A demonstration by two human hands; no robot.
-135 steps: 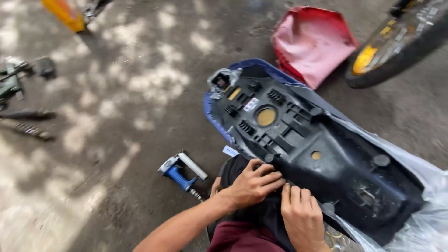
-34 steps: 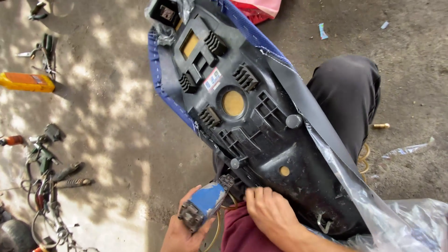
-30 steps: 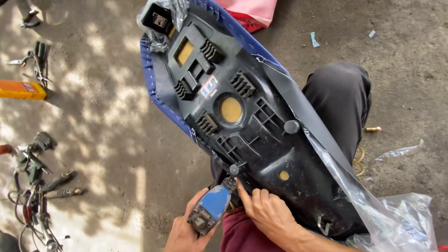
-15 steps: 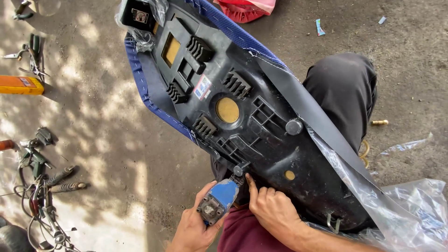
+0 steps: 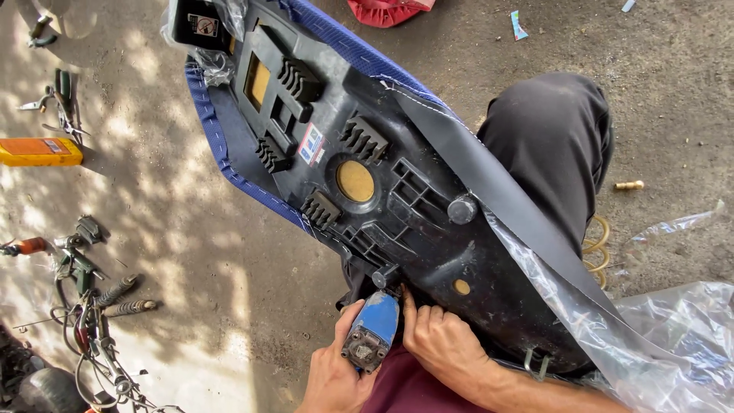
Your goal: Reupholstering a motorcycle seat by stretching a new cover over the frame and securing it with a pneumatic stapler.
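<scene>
**Staple gun pressed to the seat's lower edge**

The blue staple gun (image 5: 372, 330) sits nose-first against the near edge of the upturned motorcycle seat (image 5: 397, 199), just below a round rubber stud on the black plastic base. The left hand (image 5: 336, 375) has its fingers clamped around the gun's body. The right hand (image 5: 443, 348) lies just beside it, fingers together and pressed flat on the cover material at the rim, the forefinger touching the gun's side.

A second ago the gun was held clear of the base, down by the person's lap; now its nose has come up against the rim, and the right hand has closed in beside it. By the look of it, the cover is being pinned taut at this spot for fastening.

The seat rests across the person's knee (image 5: 554, 145), its blue cover (image 5: 229, 153) wrapping the far edge and clear plastic sheeting (image 5: 650, 336) trailing off the right side. On the concrete floor (image 5: 191, 252) to the left lie an orange tool case (image 5: 38, 151), pliers (image 5: 57, 99) and a tangle of cables and springs (image 5: 92, 306).
</scene>
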